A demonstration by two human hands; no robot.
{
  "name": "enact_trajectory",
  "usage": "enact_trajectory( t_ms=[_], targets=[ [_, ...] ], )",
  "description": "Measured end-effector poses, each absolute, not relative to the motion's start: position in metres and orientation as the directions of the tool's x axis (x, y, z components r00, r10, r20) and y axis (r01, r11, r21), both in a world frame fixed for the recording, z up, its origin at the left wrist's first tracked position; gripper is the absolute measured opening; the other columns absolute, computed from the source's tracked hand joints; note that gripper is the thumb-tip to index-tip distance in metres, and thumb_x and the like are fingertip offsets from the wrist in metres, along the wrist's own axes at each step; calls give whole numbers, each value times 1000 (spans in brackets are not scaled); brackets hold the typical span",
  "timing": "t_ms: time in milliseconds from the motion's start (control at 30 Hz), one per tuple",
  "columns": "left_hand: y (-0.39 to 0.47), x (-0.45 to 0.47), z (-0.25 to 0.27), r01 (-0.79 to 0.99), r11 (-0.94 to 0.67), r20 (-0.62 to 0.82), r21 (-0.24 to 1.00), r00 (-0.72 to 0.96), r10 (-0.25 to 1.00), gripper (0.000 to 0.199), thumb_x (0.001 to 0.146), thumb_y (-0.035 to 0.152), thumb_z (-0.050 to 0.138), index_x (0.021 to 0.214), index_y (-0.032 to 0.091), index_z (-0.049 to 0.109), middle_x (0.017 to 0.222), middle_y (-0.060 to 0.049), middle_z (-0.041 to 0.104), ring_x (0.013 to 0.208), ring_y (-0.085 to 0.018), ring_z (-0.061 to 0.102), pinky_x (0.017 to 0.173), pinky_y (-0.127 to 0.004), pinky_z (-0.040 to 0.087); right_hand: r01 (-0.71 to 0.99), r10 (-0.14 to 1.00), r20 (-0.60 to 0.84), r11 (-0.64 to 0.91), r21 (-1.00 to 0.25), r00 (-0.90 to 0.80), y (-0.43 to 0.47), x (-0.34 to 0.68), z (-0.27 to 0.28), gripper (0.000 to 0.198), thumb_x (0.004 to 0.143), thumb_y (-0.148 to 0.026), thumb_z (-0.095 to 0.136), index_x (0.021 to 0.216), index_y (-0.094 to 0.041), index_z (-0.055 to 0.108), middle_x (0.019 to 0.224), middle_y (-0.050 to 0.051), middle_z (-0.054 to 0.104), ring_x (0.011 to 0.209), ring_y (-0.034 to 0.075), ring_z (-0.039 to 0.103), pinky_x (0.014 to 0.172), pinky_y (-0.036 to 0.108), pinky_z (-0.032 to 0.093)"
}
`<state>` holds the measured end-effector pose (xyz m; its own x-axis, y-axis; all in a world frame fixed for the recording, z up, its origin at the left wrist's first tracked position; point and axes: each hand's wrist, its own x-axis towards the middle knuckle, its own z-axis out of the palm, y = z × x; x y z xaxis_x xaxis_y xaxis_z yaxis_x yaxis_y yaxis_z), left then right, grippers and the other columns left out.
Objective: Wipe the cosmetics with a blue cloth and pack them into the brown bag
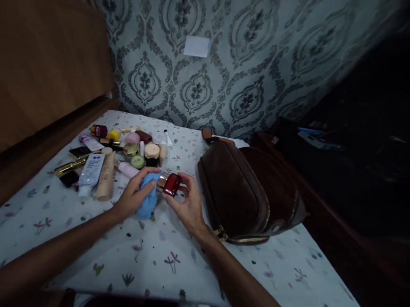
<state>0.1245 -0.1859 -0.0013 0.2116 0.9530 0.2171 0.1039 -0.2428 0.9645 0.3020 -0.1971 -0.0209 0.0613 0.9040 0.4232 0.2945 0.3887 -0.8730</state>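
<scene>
In the head view, my left hand (pixel 133 195) is closed on a crumpled blue cloth (pixel 147 203). The cloth presses against the gold end of a small dark red cosmetic bottle (pixel 172 184). My right hand (pixel 189 202) grips the red end of this bottle between thumb and fingers. The bottle lies sideways, held just above the printed tablecloth (pixel 147 257). Just past my left hand is a pale pink tube (pixel 127 169). To the right of my right hand rests a brown leather bag (pixel 232 186) with a gold zip.
Several cosmetics crowd the table's left: a white tube (pixel 91 170), a beige tube (pixel 106 176), a gold tube (pixel 71 166), a round compact (pixel 151 151) and a dark red bottle (pixel 99 131). Wooden furniture (pixel 41 65) borders the left. Patterned wallpaper (pixel 213 88) rises behind.
</scene>
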Motion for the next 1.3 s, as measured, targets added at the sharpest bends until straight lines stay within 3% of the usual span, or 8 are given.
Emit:
enact_trajectory(
  t_ms=[167, 400, 600, 767, 933, 1067, 1200, 1300],
  targets=[
    [-183, 134, 9, 45, -281, 260, 959, 263, 929, 37, 93, 47, 54, 114, 17, 58, 105, -6, 69, 95, -20, 64, 87, -30, 51, 360, 849, 523, 467, -808, 72, -199, 311, -9, 55, 70, -32, 75, 120, -20, 55, 115, 10, 65, 103, 23, 63, 84, 39, 56],
    [-194, 147, 17, 358, -494, 414, 792, 280, 866, 27, 94, 35, 52, 114, 17, 57, 105, -7, 69, 93, -20, 64, 86, -32, 49, 530, 787, 616, 529, -663, -16, -210, 328, 3, 51, 77, -33, 73, 125, -23, 59, 111, 10, 64, 102, 25, 63, 84, 43, 57],
    [-206, 158, 30, 338, -628, 512, 701, 374, 773, 24, 95, 30, 47, 113, 19, 58, 107, -7, 69, 96, -20, 65, 88, -31, 49, 595, 728, 674, 598, -536, -125, -217, 338, 5, 50, 78, -31, 71, 127, -24, 61, 106, 9, 64, 97, 27, 63, 85, 46, 56],
    [-207, 173, 59, 170, -563, 481, 809, 357, 801, 25, 95, 36, 50, 110, 18, 60, 102, -5, 68, 91, -19, 64, 83, -27, 49, 593, 758, 637, 581, -558, -143, -232, 358, 40, 53, 76, -39, 77, 125, -24, 63, 102, 8, 66, 91, 24, 66, 81, 41, 58],
    [-196, 200, 81, 153, -607, 523, 780, 372, 767, 29, 100, 41, 43, 108, 20, 61, 96, -3, 67, 88, -18, 62, 80, -27, 49, 550, 793, 607, 529, -646, -49, -265, 394, 92, 54, 76, -43, 78, 125, -24, 65, 102, 8, 68, 92, 23, 68, 80, 37, 59],
    [-193, 237, 91, 306, -807, 576, 506, 577, 580, 29, 100, 26, 39, 119, 20, 59, 100, -6, 61, 91, -20, 62, 82, -31, 51, 430, 827, 537, 428, -795, 170, -279, 428, 116, 54, 77, -47, 76, 125, -25, 65, 108, 8, 72, 96, 25, 70, 81, 40, 60],
    [-196, 270, 95, 480, -871, 420, 106, 772, 477, 48, 94, 12, 40, 136, 32, 52, 101, -5, 51, 81, -19, 60, 65, -28, 52, 375, 803, 481, 350, -858, 351, -254, 462, 116, 55, 79, -54, 71, 124, -21, 66, 112, 9, 73, 99, 26, 70, 85, 43, 58],
    [-196, 276, 91, 477, -879, 389, 0, 810, 439, 50, 93, 10, 40, 139, 30, 50, 104, -6, 51, 80, -18, 60, 61, -26, 52, 490, 804, 502, 314, -814, 319, -225, 486, 107, 54, 79, -54, 69, 118, -16, 68, 102, 9, 74, 92, 26, 70, 83, 44, 57]
  ],
)
